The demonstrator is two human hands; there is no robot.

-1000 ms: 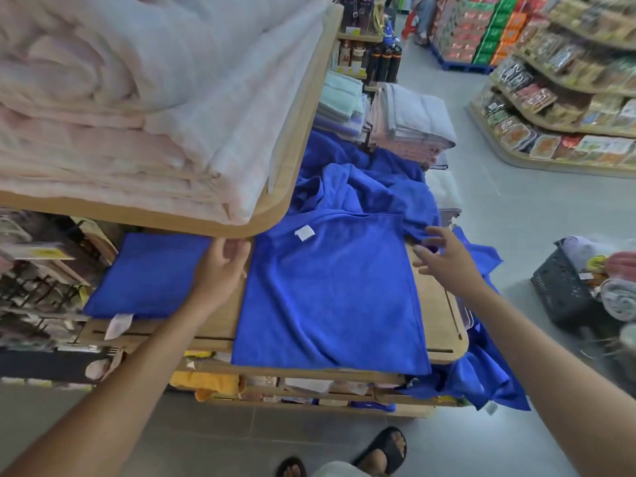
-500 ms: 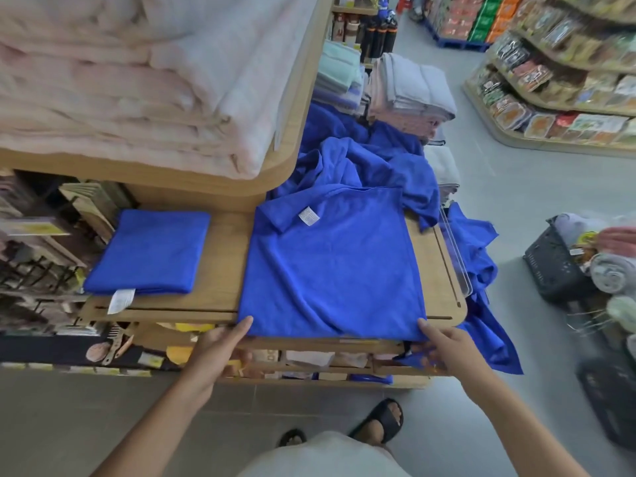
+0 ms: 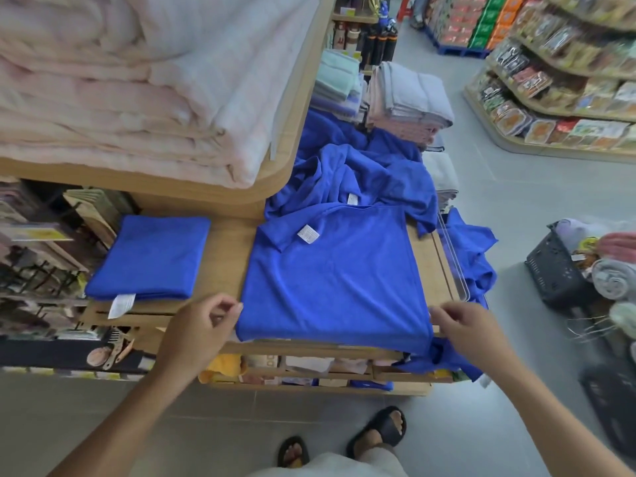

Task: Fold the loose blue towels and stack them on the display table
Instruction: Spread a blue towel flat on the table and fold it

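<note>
A blue towel [image 3: 335, 280] lies spread flat on the wooden display table [image 3: 225, 256], a white label near its far left corner. My left hand [image 3: 203, 325] pinches its near left corner. My right hand [image 3: 463, 327] grips its near right corner at the table's front edge. To the left sits a folded blue towel [image 3: 151, 258] with a white tag hanging over the edge. Behind the spread towel, loose blue towels [image 3: 371, 177] are heaped; another blue towel [image 3: 469, 249] hangs off the table's right side.
A wooden upper shelf [image 3: 292, 139] with pale pink bedding overhangs the table's back left. Folded grey and pink towels [image 3: 409, 98] stand behind the heap. A dark basket [image 3: 554, 270] with rolled towels sits on the floor at right. Snack shelves line the far right.
Both hands came from the towel's far edge to its near edge. The near edge, which hung over the front, now lies up on the table, each corner held in a hand.
</note>
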